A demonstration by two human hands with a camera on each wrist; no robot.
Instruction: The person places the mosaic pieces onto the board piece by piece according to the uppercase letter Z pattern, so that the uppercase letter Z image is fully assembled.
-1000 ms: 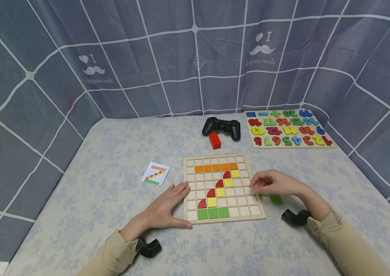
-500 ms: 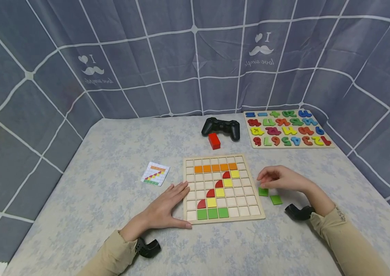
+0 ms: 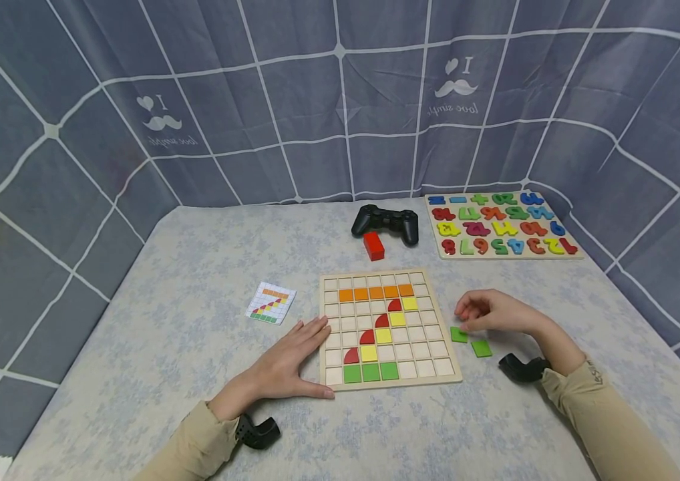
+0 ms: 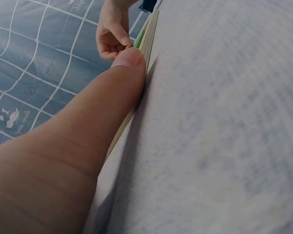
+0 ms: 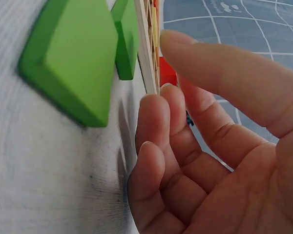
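My left hand point(image 3: 288, 361) lies flat at the left edge of a wooden grid board point(image 3: 434, 381), its fingertips on the rim and its thumb along the near corner. Orange square tiles point(image 3: 376, 292) form a row near the board's top. A diagonal of red quarter-round tiles point(image 3: 367, 337) and yellow tiles point(image 3: 384, 335) runs below, above three green tiles point(image 3: 371, 372). Right of the board, my right hand point(image 3: 499, 312) hovers with fingers loosely bent, holding nothing. Close by on the cloth lie two loose green square tiles, one point(image 3: 459, 335) by the thumb and another point(image 3: 481, 349) nearer me.
A small pattern card point(image 3: 271, 302) lies left of the board. Behind the board are a black game controller point(image 3: 385, 223) and a red block point(image 3: 374, 246). A colourful number puzzle board point(image 3: 503, 225) sits at the back right. Grid-patterned curtains enclose the table.
My right hand has drawn back rightward from the board's edge, uncovering the two loose green tiles. My left hand stays put, and the tiles on the board look the same.
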